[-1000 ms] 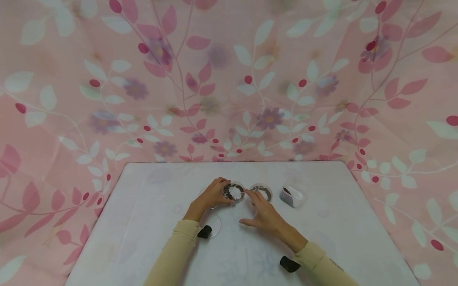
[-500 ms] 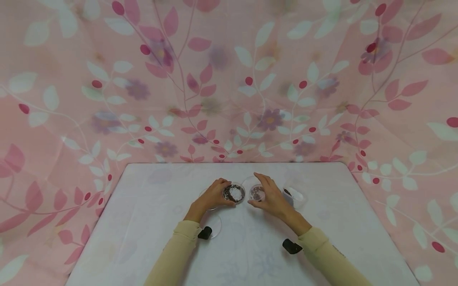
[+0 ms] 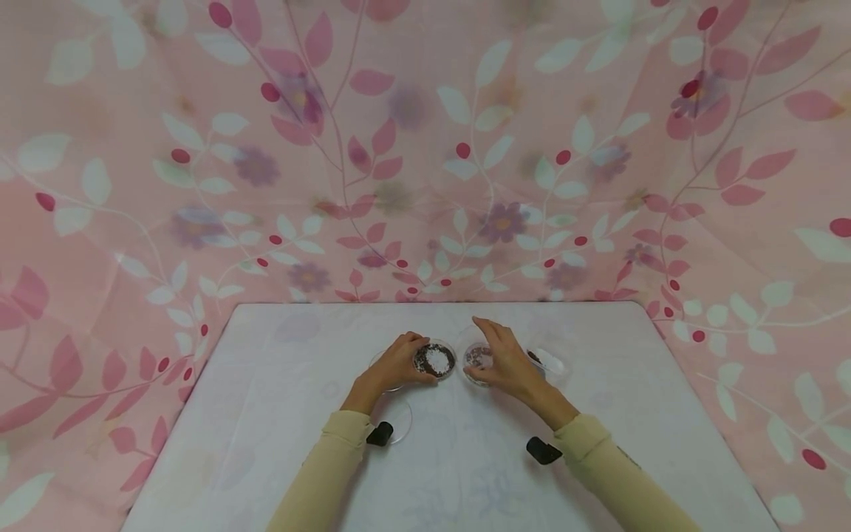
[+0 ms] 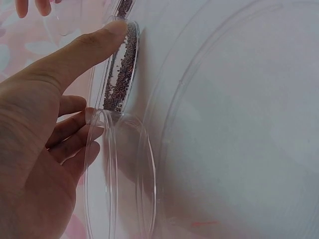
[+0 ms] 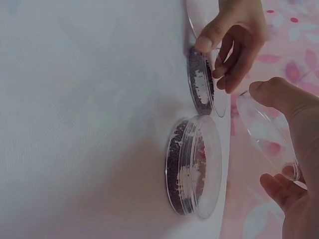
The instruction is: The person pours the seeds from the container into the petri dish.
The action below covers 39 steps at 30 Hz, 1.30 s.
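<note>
On the white table, by view:
Left hand: thumb and curled fingers grip the rim of the left dish, which holds dark seeds with a white patch and sits at mid-table.
Right hand: fingers curled round a clear lid, held tilted just above the right dish.
Right dish: seeded, on the table just beside the left dish, apart from it.
Tub: near the right hand's far side.
Spare lid: flat by the left wrist.
Backdrop: pink leafy cloth.
</note>
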Motion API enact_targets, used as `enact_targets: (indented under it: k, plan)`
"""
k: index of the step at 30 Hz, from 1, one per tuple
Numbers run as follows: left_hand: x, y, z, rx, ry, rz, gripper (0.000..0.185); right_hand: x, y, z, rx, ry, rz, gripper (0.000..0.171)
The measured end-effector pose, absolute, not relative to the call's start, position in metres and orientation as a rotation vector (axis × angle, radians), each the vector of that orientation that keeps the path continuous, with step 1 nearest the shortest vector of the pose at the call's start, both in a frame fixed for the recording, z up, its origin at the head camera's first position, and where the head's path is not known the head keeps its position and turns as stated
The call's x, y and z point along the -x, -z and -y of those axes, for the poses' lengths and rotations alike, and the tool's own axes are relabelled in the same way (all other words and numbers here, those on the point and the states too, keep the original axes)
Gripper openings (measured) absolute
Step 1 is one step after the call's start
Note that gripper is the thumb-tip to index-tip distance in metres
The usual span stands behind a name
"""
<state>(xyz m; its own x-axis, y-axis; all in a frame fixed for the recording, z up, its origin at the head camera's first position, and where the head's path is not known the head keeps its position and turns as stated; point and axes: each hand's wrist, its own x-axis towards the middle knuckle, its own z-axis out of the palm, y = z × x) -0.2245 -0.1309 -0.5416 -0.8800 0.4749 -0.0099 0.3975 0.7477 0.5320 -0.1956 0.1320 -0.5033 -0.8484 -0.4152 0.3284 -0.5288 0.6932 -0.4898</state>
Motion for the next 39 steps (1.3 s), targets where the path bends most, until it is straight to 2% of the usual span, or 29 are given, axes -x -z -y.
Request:
enact_targets:
  k: [25,39]
  plan:
    - [0.225,0.543,0.133,-0.716,-0.833,-2.807,0.087,0.202,0.509,-0.112,-0.909,-0.330,2.717,0.098]
    - [0.225,0.542,0.132,-0.752,-0.801,-2.830,0.087,0.202,0.512,-0.111,-0.941,-0.322,2.697,0.107]
